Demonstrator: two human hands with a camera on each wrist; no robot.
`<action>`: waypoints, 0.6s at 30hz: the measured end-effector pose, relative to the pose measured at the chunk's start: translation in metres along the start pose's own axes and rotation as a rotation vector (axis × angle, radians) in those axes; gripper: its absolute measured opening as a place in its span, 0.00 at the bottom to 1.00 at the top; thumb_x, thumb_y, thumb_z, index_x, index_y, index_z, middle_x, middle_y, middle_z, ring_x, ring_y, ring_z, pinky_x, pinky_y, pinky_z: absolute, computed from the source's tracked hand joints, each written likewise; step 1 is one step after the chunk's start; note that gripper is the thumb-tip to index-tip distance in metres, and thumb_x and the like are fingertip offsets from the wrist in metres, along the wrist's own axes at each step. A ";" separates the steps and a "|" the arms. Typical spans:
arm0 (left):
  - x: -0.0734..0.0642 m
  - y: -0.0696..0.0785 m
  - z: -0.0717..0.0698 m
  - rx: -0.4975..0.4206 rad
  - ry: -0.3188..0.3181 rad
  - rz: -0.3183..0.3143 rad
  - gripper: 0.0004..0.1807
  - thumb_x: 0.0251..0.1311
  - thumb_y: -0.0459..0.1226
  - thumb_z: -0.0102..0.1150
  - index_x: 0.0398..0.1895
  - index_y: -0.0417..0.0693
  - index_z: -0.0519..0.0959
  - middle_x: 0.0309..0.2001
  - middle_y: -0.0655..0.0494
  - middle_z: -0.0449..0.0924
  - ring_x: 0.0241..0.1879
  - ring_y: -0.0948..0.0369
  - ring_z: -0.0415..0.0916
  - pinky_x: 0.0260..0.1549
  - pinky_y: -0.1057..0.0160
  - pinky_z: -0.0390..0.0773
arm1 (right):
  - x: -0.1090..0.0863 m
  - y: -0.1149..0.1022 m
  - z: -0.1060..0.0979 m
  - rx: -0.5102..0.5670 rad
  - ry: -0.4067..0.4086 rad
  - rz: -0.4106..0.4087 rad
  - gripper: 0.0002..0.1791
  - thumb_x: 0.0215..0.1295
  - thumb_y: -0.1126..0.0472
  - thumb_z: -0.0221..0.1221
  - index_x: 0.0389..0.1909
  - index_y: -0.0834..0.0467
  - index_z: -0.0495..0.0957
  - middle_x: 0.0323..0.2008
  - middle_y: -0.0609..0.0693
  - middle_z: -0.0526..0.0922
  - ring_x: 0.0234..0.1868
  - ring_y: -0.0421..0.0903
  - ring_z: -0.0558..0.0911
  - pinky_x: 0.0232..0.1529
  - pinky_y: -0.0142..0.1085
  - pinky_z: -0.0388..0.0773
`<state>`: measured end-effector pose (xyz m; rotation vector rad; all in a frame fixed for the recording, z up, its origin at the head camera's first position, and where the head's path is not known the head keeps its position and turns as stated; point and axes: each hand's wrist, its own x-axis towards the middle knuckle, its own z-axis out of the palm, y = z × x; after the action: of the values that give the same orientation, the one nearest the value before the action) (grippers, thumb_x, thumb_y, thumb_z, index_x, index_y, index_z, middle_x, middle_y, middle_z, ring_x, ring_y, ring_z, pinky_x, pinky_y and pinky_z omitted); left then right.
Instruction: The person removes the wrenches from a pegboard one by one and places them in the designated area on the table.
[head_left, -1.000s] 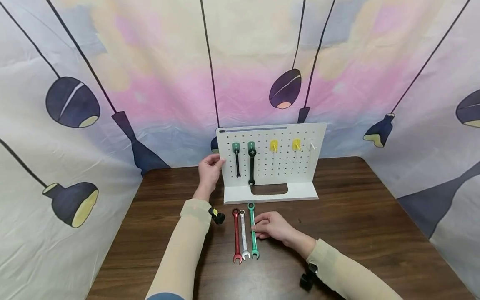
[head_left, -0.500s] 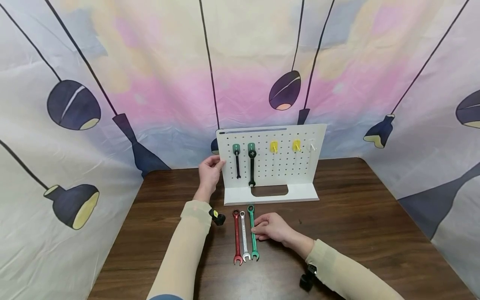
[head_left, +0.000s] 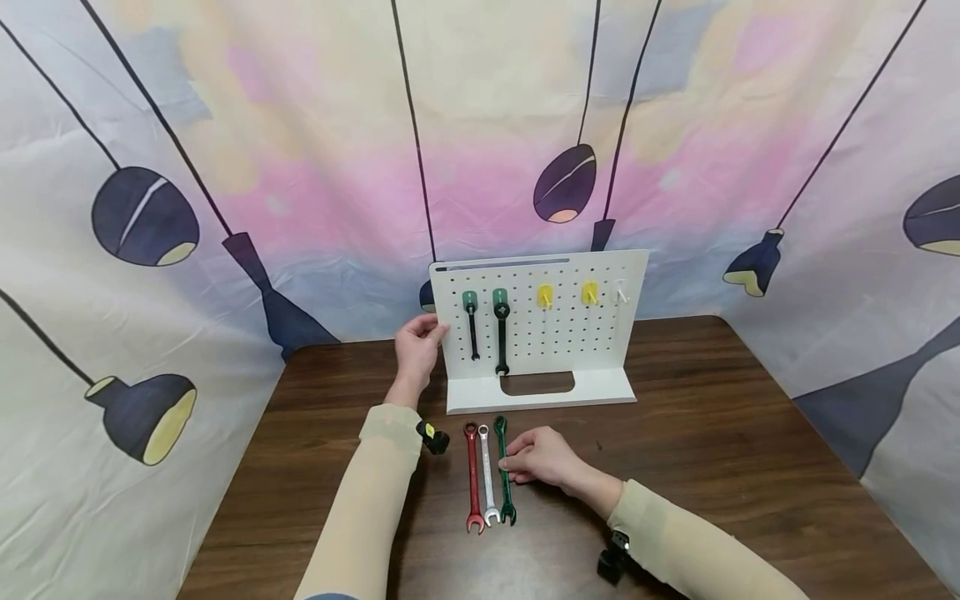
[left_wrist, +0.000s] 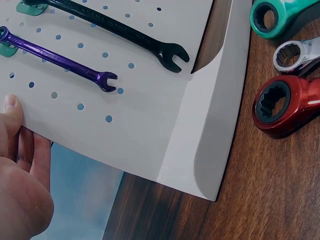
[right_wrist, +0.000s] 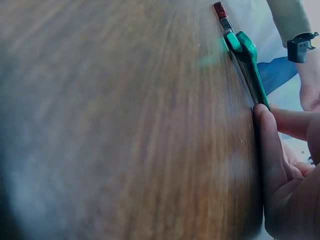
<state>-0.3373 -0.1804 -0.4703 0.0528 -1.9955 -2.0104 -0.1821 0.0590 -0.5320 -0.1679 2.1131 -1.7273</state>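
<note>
A white pegboard (head_left: 525,333) stands at the back of the table, and my left hand (head_left: 417,352) pinches its left edge between thumb and fingers. In front of the board, my right hand (head_left: 546,458) pinches the shaft of a green combination wrench (head_left: 505,485). The right wrist view shows thumb and finger on that green wrench (right_wrist: 256,82), low over the wood. Left of it lie a silver wrench (head_left: 487,479) and a red wrench (head_left: 473,479), roughly side by side, their ring ends towards the board.
Two dark wrenches, a small one (head_left: 472,329) and a larger one (head_left: 502,337), hang from green hooks on the board. Two yellow hooks, one of them the left yellow hook (head_left: 545,296), and a clear hook (head_left: 621,292) are further right. A printed cloth (head_left: 337,208) hangs behind the table (head_left: 675,467).
The green wrench looks darker and slightly turned in my right hand's pinch. Both hands have stayed nearly in place, and the head view has shifted a little.
</note>
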 end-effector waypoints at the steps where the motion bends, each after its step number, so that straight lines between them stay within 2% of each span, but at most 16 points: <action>1: 0.000 0.000 0.000 0.001 0.000 0.000 0.09 0.69 0.32 0.72 0.50 0.40 0.89 0.36 0.58 0.83 0.36 0.63 0.80 0.41 0.63 0.81 | 0.000 -0.001 0.001 -0.007 0.008 0.001 0.10 0.64 0.67 0.74 0.41 0.69 0.85 0.29 0.54 0.90 0.26 0.40 0.87 0.31 0.34 0.87; 6: -0.001 -0.001 0.001 -0.001 0.005 0.010 0.08 0.69 0.31 0.72 0.49 0.38 0.88 0.35 0.58 0.83 0.36 0.64 0.80 0.39 0.64 0.81 | -0.001 -0.001 0.003 -0.047 0.042 0.011 0.09 0.62 0.66 0.75 0.38 0.67 0.86 0.26 0.53 0.89 0.24 0.40 0.87 0.30 0.35 0.87; 13: 0.000 -0.002 0.000 0.004 0.005 0.027 0.08 0.69 0.30 0.72 0.48 0.38 0.88 0.35 0.59 0.83 0.35 0.64 0.79 0.39 0.61 0.81 | -0.001 -0.001 0.002 -0.083 0.057 0.011 0.09 0.61 0.66 0.76 0.35 0.65 0.86 0.26 0.52 0.89 0.24 0.41 0.87 0.29 0.36 0.87; 18: 0.001 -0.001 0.001 -0.004 0.008 0.027 0.08 0.68 0.30 0.72 0.48 0.38 0.88 0.34 0.59 0.83 0.34 0.65 0.79 0.36 0.67 0.81 | 0.000 -0.002 0.001 -0.086 0.060 0.000 0.09 0.60 0.66 0.77 0.36 0.65 0.86 0.25 0.52 0.89 0.24 0.41 0.87 0.29 0.35 0.87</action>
<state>-0.3390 -0.1798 -0.4712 0.0331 -1.9768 -1.9948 -0.1817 0.0581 -0.5302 -0.1417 2.2323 -1.6619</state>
